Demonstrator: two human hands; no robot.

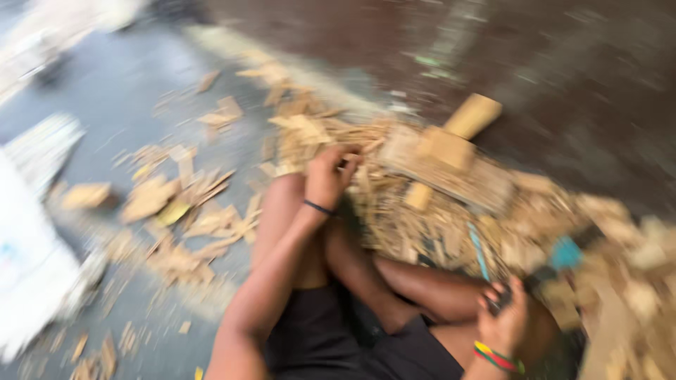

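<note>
Motion blur smears your whole view, so the heap of pale wood offcuts point(451, 218) shows no clear edges. Your right hand point(503, 320) closes round a small dark object point(498, 299) too blurred to identify. The white sheet point(28, 260) runs off the left edge.

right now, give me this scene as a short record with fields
setting: person seated on a grey floor, legs folded
left hand: reaching into the pile of wood scraps, fingers curled; grip unclear from blur
right hand: closed on a small dark object, by the knee
wrists: dark band left, coloured bands right
nearby: wooden mallet lying on the pile; loose wood chips to the left
image: motion-blurred
</note>
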